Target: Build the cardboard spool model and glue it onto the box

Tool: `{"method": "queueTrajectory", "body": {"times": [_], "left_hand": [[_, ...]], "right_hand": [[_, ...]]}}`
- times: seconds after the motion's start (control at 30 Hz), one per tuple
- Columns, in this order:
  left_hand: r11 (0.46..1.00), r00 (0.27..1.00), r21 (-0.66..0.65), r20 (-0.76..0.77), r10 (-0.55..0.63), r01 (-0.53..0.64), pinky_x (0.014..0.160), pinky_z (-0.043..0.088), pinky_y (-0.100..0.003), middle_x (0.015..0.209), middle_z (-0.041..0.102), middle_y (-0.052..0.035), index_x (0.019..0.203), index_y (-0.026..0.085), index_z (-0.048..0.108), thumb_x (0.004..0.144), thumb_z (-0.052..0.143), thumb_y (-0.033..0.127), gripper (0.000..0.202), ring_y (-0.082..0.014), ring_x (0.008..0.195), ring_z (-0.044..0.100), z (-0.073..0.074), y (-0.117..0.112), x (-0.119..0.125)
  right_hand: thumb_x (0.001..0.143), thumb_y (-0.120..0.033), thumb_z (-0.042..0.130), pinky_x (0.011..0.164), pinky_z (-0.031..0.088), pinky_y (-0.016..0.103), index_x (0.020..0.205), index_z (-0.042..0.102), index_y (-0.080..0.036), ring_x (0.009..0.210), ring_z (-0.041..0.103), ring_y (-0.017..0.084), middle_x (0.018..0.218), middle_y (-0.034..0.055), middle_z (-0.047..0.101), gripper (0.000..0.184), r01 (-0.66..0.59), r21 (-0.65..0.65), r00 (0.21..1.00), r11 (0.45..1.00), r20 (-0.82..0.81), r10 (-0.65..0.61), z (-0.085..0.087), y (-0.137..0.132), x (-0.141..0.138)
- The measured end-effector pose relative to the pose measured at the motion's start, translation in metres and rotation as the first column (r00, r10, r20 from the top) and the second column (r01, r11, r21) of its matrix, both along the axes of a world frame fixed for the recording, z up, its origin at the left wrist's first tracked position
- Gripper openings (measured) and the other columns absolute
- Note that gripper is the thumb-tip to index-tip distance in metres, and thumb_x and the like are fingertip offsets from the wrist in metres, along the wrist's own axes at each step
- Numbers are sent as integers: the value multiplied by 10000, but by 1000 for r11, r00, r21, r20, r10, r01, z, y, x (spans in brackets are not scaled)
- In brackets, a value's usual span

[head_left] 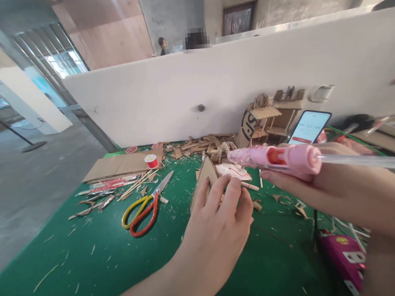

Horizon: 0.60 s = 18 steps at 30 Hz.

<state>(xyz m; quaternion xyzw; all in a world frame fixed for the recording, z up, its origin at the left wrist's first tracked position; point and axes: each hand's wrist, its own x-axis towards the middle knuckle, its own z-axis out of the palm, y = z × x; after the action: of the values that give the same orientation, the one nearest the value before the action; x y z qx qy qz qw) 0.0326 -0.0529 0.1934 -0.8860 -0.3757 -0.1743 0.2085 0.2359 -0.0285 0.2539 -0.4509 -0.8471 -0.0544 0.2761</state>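
Observation:
My left hand (219, 221) rests its fingers on an upright piece of brown cardboard (202, 177) on the green mat and holds it steady. My right hand (301, 181) is wrapped round a pink hot glue gun (276, 159) whose nozzle points left towards the cardboard; a clear glue stick (364, 161) sticks out of its back to the right. Small cardboard scraps lie just beyond the nozzle.
Yellow-and-red scissors (144, 208) lie left of my left hand, with tweezers and sticks (102, 195) and a red thread spool (151, 160) further left. A cardboard model (266, 120) and a phone (309, 126) stand against the white partition (180, 90). A magenta device (343, 255) sits at lower right.

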Motion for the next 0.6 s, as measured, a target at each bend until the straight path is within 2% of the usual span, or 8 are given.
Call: {"method": "queueTrajectory", "body": {"times": [0.17, 0.3, 0.6], "left_hand": [[1000, 1000, -3, -2, -3, 3, 1035, 450, -499, 1306, 488, -144, 1231, 125, 559, 973, 400, 293, 347, -289, 1268, 437, 1, -1, 0], [1000, 1000, 6, 8, -3, 3, 1040, 445, -497, 1301, 492, -146, 1226, 128, 566, 970, 405, 294, 344, -289, 1260, 444, 1, -2, 0], [1000, 1000, 16, 3, -10, 10, 1034, 454, -486, 1298, 497, -141, 1220, 123, 571, 968, 413, 299, 346, -287, 1250, 450, 1, 0, 0]], "right_hand": [[942, -389, 322, 718, 597, 419, 930, 655, -308, 842, 697, 249, 932, 37, 727, 342, -78, -50, 997, 996, -8, 78, 3, -1, -3], [950, -384, 302, 672, 607, 391, 932, 654, -317, 791, 704, 238, 914, 27, 730, 358, -96, -54, 995, 994, -16, 95, 2, -2, -3], [951, -406, 277, 632, 601, 407, 998, 669, -321, 726, 696, 249, 887, 47, 734, 404, -74, 10, 997, 997, 38, 73, -2, -3, 0]]}}
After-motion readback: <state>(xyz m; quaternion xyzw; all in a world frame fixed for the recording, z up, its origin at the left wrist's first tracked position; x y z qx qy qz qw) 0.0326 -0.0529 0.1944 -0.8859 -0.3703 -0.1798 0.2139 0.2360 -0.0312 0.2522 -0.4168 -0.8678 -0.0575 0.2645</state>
